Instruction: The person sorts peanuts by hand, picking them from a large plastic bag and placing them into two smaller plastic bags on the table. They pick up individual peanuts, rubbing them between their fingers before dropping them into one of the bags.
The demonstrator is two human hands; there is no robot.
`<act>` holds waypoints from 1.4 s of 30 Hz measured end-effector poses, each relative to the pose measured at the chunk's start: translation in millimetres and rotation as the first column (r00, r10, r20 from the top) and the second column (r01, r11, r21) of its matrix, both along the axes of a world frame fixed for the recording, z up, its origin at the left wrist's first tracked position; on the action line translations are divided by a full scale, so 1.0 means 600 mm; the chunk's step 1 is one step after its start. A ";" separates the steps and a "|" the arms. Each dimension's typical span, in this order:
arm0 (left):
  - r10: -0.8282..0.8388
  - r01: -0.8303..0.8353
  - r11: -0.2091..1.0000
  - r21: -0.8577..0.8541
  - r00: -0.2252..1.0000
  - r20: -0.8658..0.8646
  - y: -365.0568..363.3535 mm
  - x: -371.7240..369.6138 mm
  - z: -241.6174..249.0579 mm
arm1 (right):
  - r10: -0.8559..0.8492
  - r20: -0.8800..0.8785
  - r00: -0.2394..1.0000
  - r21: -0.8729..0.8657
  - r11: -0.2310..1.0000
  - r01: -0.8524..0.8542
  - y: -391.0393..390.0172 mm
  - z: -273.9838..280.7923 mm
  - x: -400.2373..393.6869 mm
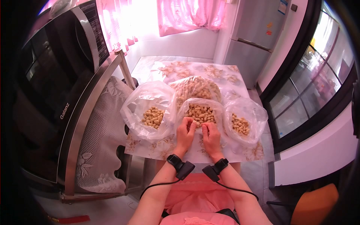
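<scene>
My left hand [185, 132] and my right hand [211, 134] rest side by side at the near edge of the middle clear plastic bag of peanuts [201, 112]. The fingertips of both hands pinch a single peanut [197, 123] between them, just in front of that bag's opening. A second open bag of peanuts [152, 117] lies to the left of my left hand. A third, smaller bag of peanuts [240, 124] lies to the right of my right hand. Behind them sits a large full bag of peanuts [195, 87]. Each wrist wears a black band with a cable.
The bags lie on a table with a floral cloth [176, 69]. A Galanz microwave [56, 78] on a metal rack stands close at the left. A grey fridge [255, 33] and pink curtains [187, 15] are at the back. An orange seat [315, 206] is at lower right.
</scene>
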State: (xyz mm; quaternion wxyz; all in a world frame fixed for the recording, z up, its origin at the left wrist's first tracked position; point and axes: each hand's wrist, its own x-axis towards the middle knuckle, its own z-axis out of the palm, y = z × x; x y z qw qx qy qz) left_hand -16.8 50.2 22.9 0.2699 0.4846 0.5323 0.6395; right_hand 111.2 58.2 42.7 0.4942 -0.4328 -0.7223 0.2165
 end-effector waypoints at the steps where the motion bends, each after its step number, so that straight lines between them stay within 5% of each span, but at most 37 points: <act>1: -0.003 0.003 1.000 0.001 1.000 -0.001 -0.004 0.001 0.002 | -0.002 0.022 1.000 0.013 1.000 0.002 0.002 -0.005 -0.001; 7: 0.077 -0.068 0.982 0.178 0.996 -0.043 -0.026 0.005 0.025 | -0.011 0.163 0.987 0.124 0.992 -0.009 0.005 -0.012 -0.005; 9: 0.063 -0.111 0.966 0.232 0.977 0.206 -0.044 0.007 0.068 | 0.001 0.166 0.986 0.119 0.993 -0.021 0.003 -0.010 -0.005; 11: 0.079 -0.135 0.953 0.273 0.975 0.208 -0.061 -0.012 0.120 | -0.025 0.146 0.989 0.111 0.994 0.008 0.002 -0.009 -0.007; 14: 0.360 -0.295 0.893 0.340 0.921 -0.147 -0.069 -0.078 0.173 | -0.001 0.117 0.993 0.133 0.991 -0.014 0.003 -0.006 -0.007; 18: 0.371 -0.363 0.927 0.091 0.859 -0.353 -0.063 -0.158 0.166 | 0.002 0.118 0.993 0.119 0.993 -0.016 0.002 -0.008 -0.005; 22: 0.492 -0.467 0.866 0.181 0.727 -0.480 -0.063 -0.169 0.141 | -0.010 0.127 0.992 0.119 0.993 -0.006 0.003 -0.011 -0.003; 25: 0.391 -0.305 0.915 0.263 0.829 -0.399 -0.074 -0.098 0.148 | -0.013 0.113 0.993 0.127 0.992 -0.002 0.004 -0.013 -0.005; 27: 0.147 -0.069 0.976 0.204 0.907 -0.395 -0.070 -0.052 0.137 | -0.004 0.121 0.993 0.101 0.995 -0.008 0.001 -0.014 -0.005; 30: -0.002 0.053 0.992 0.118 0.918 -0.396 -0.050 -0.001 0.111 | -0.010 0.145 0.989 0.107 0.994 -0.006 0.005 -0.012 -0.004; 42: 0.088 -0.067 0.996 0.063 0.881 -0.464 -0.021 0.017 0.001 | -0.021 0.250 0.968 0.134 0.991 -0.013 0.013 -0.020 -0.006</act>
